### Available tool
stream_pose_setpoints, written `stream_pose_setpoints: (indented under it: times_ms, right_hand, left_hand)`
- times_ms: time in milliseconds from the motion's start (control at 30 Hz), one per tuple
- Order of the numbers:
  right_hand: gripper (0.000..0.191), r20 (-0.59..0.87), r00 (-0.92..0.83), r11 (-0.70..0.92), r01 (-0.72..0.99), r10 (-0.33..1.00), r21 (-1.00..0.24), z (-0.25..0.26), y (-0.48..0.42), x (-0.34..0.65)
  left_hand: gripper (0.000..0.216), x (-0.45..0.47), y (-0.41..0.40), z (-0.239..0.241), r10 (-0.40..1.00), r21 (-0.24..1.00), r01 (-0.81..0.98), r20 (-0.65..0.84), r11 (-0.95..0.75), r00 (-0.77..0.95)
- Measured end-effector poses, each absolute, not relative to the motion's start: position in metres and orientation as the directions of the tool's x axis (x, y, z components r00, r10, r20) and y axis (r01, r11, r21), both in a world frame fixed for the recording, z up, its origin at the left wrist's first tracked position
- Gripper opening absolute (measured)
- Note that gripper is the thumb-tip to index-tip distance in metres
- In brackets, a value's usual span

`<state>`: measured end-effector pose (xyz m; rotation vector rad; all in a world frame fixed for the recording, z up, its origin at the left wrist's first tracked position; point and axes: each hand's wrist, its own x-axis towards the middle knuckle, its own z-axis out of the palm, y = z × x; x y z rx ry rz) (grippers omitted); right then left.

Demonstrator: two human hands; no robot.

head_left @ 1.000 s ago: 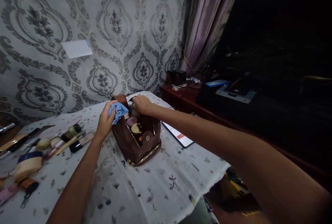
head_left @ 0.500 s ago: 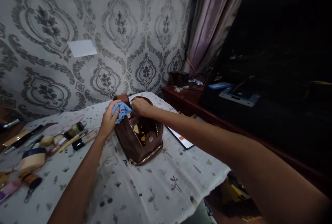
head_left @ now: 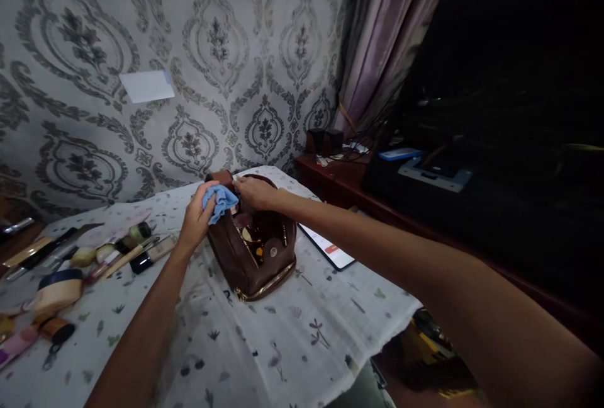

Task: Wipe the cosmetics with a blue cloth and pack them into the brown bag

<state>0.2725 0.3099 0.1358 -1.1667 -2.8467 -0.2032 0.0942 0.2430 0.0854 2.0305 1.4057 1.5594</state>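
A brown leather handbag [head_left: 252, 279] lies unzipped on the patterned cloth, its opening showing a few small items that are hard to make out in the dark interior. My left hand [head_left: 194, 216] is closed around a crumpled blue cloth [head_left: 219, 201] and rests against the bag's left side, near the brown strap [head_left: 221, 176]. Over the far end of the opening is my right hand [head_left: 257, 192], its fingers drawn together at the rim beside the strap. Whatever those fingertips grip is hidden.
Makeup items, among them a cream jar [head_left: 59, 290], a brush [head_left: 127, 258] and a foundation bottle [head_left: 151, 254], lie scattered at left. A phone or tablet with a lit screen [head_left: 330, 250] sits right of the bag. Beyond it stands a dark red table [head_left: 340, 172] with cables.
My right hand has shifted slightly left and up, from inside the bag's far end to its rim by the strap. My left hand stays on the blue cloth.
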Motion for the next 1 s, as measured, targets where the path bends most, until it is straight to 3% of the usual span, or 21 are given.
stream_pose_setpoints:
  times_ms: [367,733,833,933,1000]
  right_hand:
    - [0.028,0.045,-0.736,0.717,0.670,0.676,0.194,0.130,0.307,0.273]
    - [0.027,0.070,-0.755,0.738,0.653,0.652,0.170,0.136,0.308,0.276]
    - [0.027,0.110,-0.816,0.795,0.578,0.568,0.184,0.133,0.311,0.274]
    - [0.031,0.118,-0.911,0.873,0.413,0.395,0.259,0.118,0.317,0.265]
    - [0.029,0.098,-0.931,0.876,0.363,0.351,0.317,0.100,0.324,0.256]
  left_hand:
    - [0.043,0.094,0.244,0.085,0.772,0.652,0.539,0.636,-0.533,-0.007]
    - [0.042,0.093,0.245,0.084,0.763,0.648,0.532,0.647,-0.545,-0.007]
    - [0.042,0.092,0.246,0.084,0.762,0.649,0.526,0.647,-0.550,-0.001]
    - [0.043,0.092,0.247,0.083,0.770,0.662,0.515,0.638,-0.545,-0.004]
    - [0.043,0.092,0.246,0.083,0.776,0.667,0.519,0.631,-0.535,-0.010]
